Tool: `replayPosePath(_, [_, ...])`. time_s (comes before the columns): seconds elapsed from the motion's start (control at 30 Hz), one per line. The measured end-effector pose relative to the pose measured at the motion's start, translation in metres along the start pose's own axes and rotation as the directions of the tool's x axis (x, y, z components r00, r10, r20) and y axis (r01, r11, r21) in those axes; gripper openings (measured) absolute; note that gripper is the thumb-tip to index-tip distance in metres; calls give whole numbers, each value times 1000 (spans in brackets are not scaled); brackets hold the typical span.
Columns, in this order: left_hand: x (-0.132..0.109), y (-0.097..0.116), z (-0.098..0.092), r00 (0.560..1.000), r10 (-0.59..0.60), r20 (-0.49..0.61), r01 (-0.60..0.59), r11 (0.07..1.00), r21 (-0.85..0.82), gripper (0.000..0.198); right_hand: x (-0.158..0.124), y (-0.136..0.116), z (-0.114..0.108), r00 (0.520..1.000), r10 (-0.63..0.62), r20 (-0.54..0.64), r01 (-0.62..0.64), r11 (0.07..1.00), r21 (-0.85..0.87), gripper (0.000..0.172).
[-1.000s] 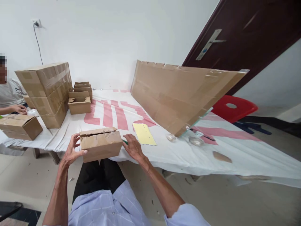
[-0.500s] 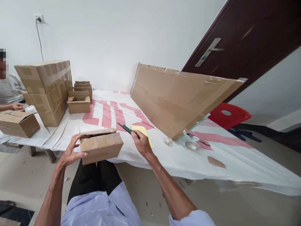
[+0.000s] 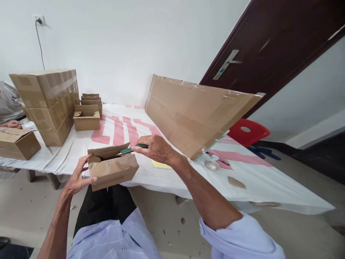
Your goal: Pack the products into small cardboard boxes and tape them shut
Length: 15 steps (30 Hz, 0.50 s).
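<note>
small carton (image 3: 115, 178): directly right of the left grip (image 3: 80, 176), at the near edge of the bench (image 3: 167, 185). top is part open, back flap standing up at a slant; inside is shadowed, contents cannot be made out. beyond the left grip, a row of open cartons (image 3: 86, 123), interiors too hidden to read. farther left of the same grip, a stack of taped boxes (image 3: 51, 102) and, nearer, another carton (image 3: 20, 145).

change vs. half a second ago: the carton's gap was a narrow slot and is now clearly wider. the green-handled knife (image 3: 128, 150) was off to the carton's right; it now reaches over the opening. the yellow card (image 3: 161, 164), just below the right grip (image 3: 152, 148), is more covered now.

grips: left is spread to the carton's width, thumb on the front face, fingers at the left end, holding it. right is closed around the knife handle, tip pointing left toward the opening.
</note>
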State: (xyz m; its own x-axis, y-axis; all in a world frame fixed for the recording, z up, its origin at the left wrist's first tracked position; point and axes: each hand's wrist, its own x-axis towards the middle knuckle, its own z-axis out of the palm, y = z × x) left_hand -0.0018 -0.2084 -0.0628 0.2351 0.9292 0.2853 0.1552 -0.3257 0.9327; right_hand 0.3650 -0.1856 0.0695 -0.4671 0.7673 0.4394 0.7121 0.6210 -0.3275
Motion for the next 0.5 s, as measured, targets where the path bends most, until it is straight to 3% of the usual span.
replayPosePath(0.1, [0,-2,-1,1000,4,-8,-4,1000,-15,94,-5,25,-8,999,35,7,-34,991,-129,42])
replayPosePath(0.2, [0,-4,-1,1000,-3,-2,3,1000,-24,100,-21,66,-17,981,151,-123,-172,967,-190,45])
replayPosePath(0.27, [0,-4,-1,1000,-4,20,5,1000,-20,105,-35,90,-7,948,243,-203,-275,950,-146,41])
replayPosePath(0.37, [2,-4,-2,998,-5,59,4,1000,5,111,-59,107,43,891,421,-171,-437,897,-65,27])
replayPosePath(0.43, [3,-3,-4,997,-3,77,1,1000,22,114,-73,107,88,818,542,-192,-553,833,-7,23])
replayPosePath(0.5, [3,-2,-6,996,3,86,-6,1000,31,116,-82,102,126,790,575,-211,-578,814,57,23])
